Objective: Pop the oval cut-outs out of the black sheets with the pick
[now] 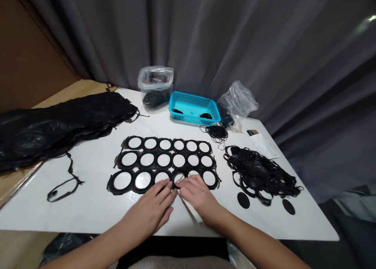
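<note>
Three rows of joined black rings [179,159] lie flat on the white table. My left hand [155,204] rests on the front row near its middle, fingers stretched out and lying flat. Just right of it, my right hand [196,194] has its fingers curled and pressed together over the same row. A thin dark strand shows between the two hands, in front of a ring. A pale narrow strip [190,209] sticks out from beneath my right hand toward the table's front edge. What the right fingertips hold is too small to make out.
Black sheets [58,124] cover the left side. At the back stand a bagged tub [156,91], a blue basket [194,100] and a plastic bag [239,100]. Black cord [217,133] lies before the basket. Black scraps [261,175] and two discs [243,200] lie right.
</note>
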Motion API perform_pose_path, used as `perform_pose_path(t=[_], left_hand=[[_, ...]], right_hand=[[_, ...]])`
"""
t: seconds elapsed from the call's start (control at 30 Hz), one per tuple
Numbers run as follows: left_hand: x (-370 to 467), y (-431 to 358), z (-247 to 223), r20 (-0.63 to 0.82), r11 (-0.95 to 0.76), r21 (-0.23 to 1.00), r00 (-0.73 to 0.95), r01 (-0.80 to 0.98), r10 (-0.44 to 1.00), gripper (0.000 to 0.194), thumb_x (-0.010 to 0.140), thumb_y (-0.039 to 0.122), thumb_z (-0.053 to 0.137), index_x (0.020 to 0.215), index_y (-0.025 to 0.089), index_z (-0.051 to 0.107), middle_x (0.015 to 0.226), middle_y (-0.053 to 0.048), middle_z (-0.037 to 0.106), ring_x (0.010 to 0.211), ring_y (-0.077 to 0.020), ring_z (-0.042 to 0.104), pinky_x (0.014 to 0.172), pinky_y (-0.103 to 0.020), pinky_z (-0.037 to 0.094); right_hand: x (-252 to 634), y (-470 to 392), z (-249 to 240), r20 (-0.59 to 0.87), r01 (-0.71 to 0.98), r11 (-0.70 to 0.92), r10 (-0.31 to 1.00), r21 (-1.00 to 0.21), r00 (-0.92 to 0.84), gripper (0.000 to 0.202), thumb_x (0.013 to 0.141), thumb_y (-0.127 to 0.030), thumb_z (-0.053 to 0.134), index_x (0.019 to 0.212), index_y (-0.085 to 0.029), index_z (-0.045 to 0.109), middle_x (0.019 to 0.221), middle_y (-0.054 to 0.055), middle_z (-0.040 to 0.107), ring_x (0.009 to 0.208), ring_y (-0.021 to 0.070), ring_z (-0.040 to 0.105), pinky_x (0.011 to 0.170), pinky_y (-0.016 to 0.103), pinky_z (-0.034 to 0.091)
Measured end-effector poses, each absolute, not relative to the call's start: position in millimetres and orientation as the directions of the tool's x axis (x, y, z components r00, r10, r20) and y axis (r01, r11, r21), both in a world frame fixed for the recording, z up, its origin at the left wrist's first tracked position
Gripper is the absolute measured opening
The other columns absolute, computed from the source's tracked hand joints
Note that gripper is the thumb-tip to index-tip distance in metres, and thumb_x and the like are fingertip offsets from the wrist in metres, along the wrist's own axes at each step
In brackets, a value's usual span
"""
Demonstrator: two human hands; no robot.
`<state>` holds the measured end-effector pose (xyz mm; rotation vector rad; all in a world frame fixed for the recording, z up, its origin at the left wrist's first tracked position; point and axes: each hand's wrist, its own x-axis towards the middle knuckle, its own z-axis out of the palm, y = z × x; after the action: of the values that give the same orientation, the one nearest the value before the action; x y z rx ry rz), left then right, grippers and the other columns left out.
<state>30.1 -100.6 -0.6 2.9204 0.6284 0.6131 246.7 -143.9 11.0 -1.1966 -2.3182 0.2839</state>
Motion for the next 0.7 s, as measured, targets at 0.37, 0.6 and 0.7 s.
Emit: perform_pose_path(t=[0.37, 0.6, 0.7], left_hand=[[29, -98, 14, 0.310, -0.903, 0.248, 0.854, 0.352, 0.418, 0.034, 0.096, 0.022, 0.054, 0.129, 0.015, 0.059, 0.119, -0.012, 0.065, 0.119, -0.0304, 0.056, 0.101, -0.045, 0.048], [53, -23, 20, 0.277, -0.847, 0.295, 0.809, 0.442, 0.518, 0.043, 0.097, 0.028, 0.055, 0.138, 0.015, 0.052, 0.139, -0.016, 0.055, 0.132, -0.0322, 0.049, 0.107, -0.048, 0.046], [59, 3, 4, 0.261, -0.874, 0.173, 0.834, 0.454, 0.485, 0.047, 0.097, 0.033, 0.056, 0.139, 0.011, 0.052, 0.145, -0.019, 0.053, 0.140, -0.0350, 0.044, 0.111, -0.050, 0.041]], right_hand=[[346, -34, 34, 0.231, 0.687, -0.047, 0.923, -0.725, 0.307, 0.023, 0.087, -0.036, 0.056, 0.070, -0.023, 0.049, 0.072, 0.001, 0.064, 0.066, 0.0188, 0.057, 0.065, 0.029, 0.040], [297, -9, 17, 0.040, 0.513, 0.001, 0.997, -0.859, 0.066, 0.019, 0.085, -0.037, 0.059, 0.073, -0.022, 0.054, 0.073, -0.001, 0.065, 0.069, 0.0165, 0.058, 0.065, 0.026, 0.041], [284, -6, 13, 0.044, 0.515, 0.067, 0.997, -0.854, -0.055, 0.015, 0.087, -0.032, 0.059, 0.076, -0.022, 0.058, 0.082, 0.000, 0.069, 0.076, 0.0169, 0.061, 0.072, 0.027, 0.044]])
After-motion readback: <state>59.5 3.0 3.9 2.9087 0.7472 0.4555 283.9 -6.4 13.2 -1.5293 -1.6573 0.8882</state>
